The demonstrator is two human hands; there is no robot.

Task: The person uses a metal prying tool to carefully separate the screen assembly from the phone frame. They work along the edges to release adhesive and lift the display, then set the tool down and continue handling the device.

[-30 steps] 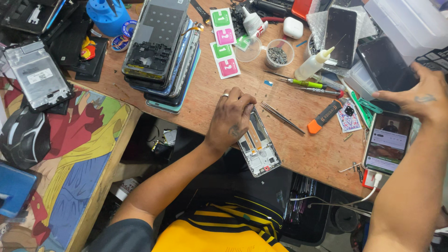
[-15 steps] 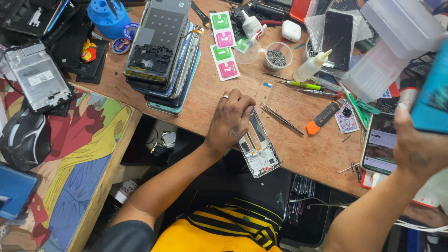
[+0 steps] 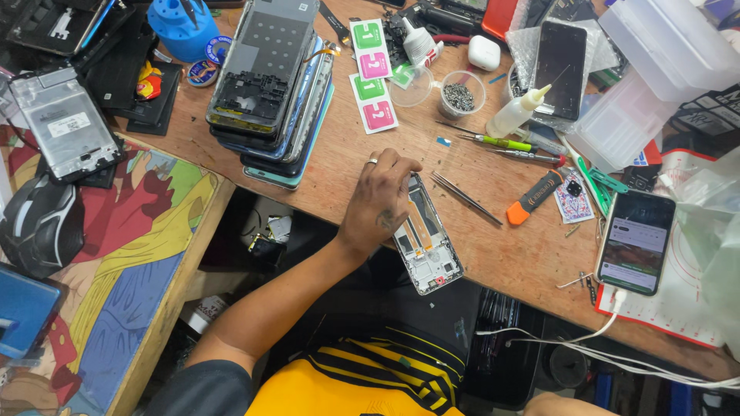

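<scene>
Your left hand lies palm down at the middle of the frame, fingers spread a little and resting on the upper end of an opened phone frame. It presses on the frame rather than closing round it. The frame lies flat on the wooden surface, near its front edge, tilted so its lower end points toward the lower right. Your right hand is out of view, so its state cannot be told.

Just to the right of the phone frame lies a pair of tweezers, and beyond them an orange-handled tool. Further right, a phone with a lit screen rests on a white and red mat, a white cable plugged into its lower end.

In the upper middle of the frame stands a stack of phone bodies, with green and pink sticker cards beside it. Right of those sit a small clear cup of screws, a white squeeze bottle and a green-handled screwdriver. A blue tool holder stands at the upper left, and clear plastic boxes at the upper right.
</scene>
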